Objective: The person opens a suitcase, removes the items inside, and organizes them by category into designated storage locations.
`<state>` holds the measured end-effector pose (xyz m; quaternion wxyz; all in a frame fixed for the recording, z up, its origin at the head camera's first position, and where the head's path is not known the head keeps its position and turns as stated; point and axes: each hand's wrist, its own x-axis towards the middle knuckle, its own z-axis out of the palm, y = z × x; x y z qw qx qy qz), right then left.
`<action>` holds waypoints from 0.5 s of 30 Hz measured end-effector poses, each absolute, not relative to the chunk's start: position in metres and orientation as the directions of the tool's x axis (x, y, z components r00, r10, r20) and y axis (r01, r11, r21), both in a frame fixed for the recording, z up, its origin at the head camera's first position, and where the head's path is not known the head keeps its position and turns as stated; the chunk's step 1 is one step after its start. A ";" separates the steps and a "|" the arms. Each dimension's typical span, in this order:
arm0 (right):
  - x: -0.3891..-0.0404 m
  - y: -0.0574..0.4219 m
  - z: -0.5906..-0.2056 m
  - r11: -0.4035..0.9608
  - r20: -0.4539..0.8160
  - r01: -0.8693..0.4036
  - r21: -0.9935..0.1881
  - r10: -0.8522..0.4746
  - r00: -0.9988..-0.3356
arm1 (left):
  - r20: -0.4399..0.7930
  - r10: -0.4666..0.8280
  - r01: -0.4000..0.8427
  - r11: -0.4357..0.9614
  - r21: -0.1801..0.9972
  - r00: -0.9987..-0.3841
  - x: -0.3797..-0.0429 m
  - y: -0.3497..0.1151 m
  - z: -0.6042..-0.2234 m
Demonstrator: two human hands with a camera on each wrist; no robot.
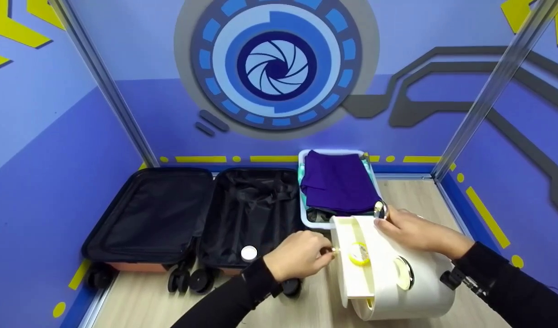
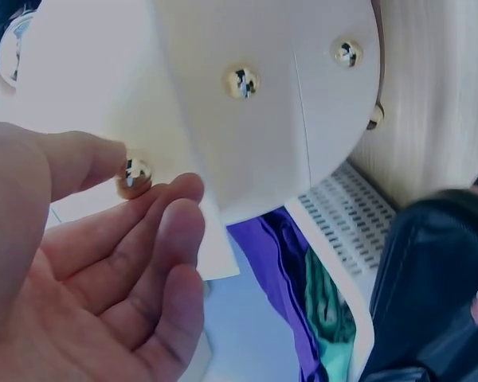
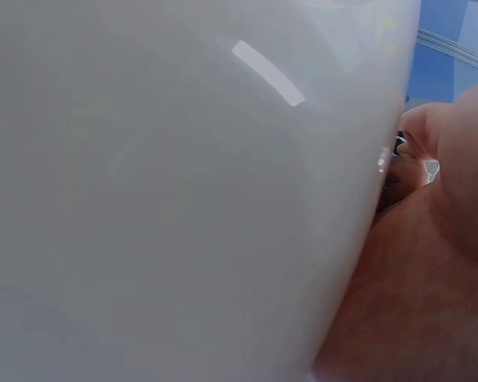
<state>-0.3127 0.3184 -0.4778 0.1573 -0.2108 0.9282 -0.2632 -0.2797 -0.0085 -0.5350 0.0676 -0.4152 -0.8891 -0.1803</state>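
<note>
A glossy white rounded drawer cabinet (image 1: 424, 287) lies on the table in front of me, one drawer (image 1: 363, 284) slid out toward the left. Inside that drawer is a yellow tape roll (image 1: 360, 253). My left hand (image 1: 301, 255) pinches the drawer's gold ball knob (image 2: 134, 177) between thumb and index finger. More gold knobs (image 2: 241, 82) dot the cabinet's front. On the cabinet's far side, my right hand (image 1: 411, 228) grips a shiny metal-rimmed round fitting (image 1: 380, 210); a matching fitting (image 1: 403, 273) sits nearer me. White cabinet surface fills most of the right wrist view.
A black-lined suitcase stands open at left, with a left half (image 1: 156, 214) and a right half (image 1: 256, 205). A small white round lid (image 1: 248, 253) rests on the right half. Behind the cabinet, a white basket (image 1: 313, 225) holds folded purple cloth (image 1: 338, 182). Walls enclose the table.
</note>
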 end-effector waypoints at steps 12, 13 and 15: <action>-0.311 0.318 -0.477 0.776 -0.221 -0.257 -0.576 -0.451 -0.865 | 0.316 0.703 0.770 0.566 0.295 -0.638 -0.282 0.024 -0.545; -0.311 0.317 -0.477 0.777 -0.220 -0.258 -0.575 -0.451 -0.865 | 0.317 0.700 0.768 0.570 0.292 -0.640 -0.282 0.026 -0.545; -0.311 0.317 -0.477 0.773 -0.225 -0.251 -0.583 -0.451 -0.864 | 0.321 0.698 0.768 0.571 0.289 -0.640 -0.282 0.030 -0.546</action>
